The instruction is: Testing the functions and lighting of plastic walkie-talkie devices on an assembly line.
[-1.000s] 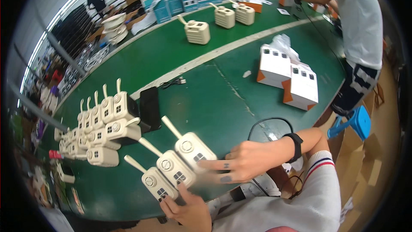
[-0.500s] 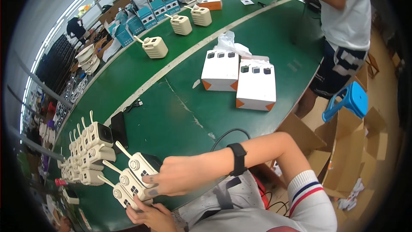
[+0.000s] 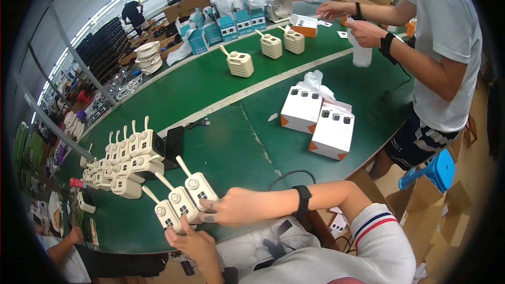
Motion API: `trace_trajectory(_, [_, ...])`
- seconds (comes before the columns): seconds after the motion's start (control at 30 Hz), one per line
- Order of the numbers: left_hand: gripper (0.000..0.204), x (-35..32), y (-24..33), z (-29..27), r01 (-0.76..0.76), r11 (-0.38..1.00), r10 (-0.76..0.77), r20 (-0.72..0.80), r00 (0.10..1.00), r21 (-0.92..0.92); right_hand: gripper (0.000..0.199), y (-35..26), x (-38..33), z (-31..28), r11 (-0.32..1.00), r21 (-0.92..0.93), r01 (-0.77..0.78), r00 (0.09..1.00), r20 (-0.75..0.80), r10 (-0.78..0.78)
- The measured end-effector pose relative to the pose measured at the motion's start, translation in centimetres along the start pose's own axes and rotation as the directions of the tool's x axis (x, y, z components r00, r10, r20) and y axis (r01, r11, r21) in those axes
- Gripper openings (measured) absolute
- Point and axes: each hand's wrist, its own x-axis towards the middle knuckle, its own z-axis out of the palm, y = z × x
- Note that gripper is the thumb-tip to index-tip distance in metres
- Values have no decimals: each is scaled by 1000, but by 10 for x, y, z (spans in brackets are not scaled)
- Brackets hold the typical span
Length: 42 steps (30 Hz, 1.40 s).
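Observation:
Three cream radio-shaped devices stand side by side in front of me, each with a round dial, dark square buttons and an upright stick on top: a left device (image 3: 165, 213), a middle device (image 3: 182, 200) and a right device (image 3: 199, 185). My left hand (image 3: 195, 244) reaches up from below with fingers apart, fingertips touching the button areas of the left and middle devices. From the right, my right hand (image 3: 239, 208) lays outstretched fingers on the lower front of the right device, near its buttons. Neither hand is wrapped round a device.
More cream devices (image 3: 126, 188) crowd the left, beside a flat black object (image 3: 173, 146). White-and-orange boxes (image 3: 332, 129) stand on the green table (image 3: 226, 147). A co-worker (image 3: 447, 47) at the right holds a white translucent pouch (image 3: 361, 52). Open cartons (image 3: 421, 205) lie below the edge.
My view has swung, so the scene sits farther right and lower. My fingers stay on the devices' fronts with small shifts. The co-worker's hands and the pouch now show more fully.

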Motion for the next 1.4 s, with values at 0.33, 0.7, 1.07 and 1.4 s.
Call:
trace_trajectory(0.33, [64,1,1,-2,68,960,-79,-32,996,-272,39,-15,-3,-1,993,-47,-110,993,-48,108])
trace_trajectory(0.7, [61,13,-20,10,-17,891,22,6,1000,-454,40,-15,8,-11,980,-55,-194,981,15,195])
trace_trajectory(1.07, [55,10,-23,8,-30,929,42,24,999,-369,30,-12,4,1,970,-118,-212,952,-251,177])
trace_trajectory(1.4, [56,12,-17,10,-9,940,6,-10,1000,-342,26,-8,1,8,966,-128,-223,935,-309,175])
